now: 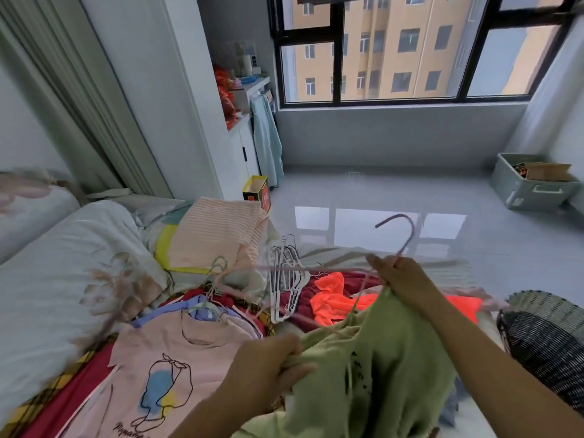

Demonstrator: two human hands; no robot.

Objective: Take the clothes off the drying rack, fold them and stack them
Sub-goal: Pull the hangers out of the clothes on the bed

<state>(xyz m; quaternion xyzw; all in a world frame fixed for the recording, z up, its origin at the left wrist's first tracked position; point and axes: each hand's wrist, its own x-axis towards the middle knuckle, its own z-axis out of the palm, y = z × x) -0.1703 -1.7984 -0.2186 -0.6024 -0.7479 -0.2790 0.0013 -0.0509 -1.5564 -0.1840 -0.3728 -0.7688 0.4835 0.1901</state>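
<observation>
Between the two hands hangs a green shirt [395,358]. The left hand [271,358] grabs a bunch of its cloth low down, fingers curled tight round it. The right hand [401,279], higher up, grips a pink hanger [406,243] just under its hook. The hanger's wire runs down into the shirt's top. Left of the left hand lies a pink T-shirt [164,368] with a drawing on it. Past both hands sit a bunch of white hangers [284,279] and an orange top [335,295]. Right of the right arm stands a woven basket [550,336].
</observation>
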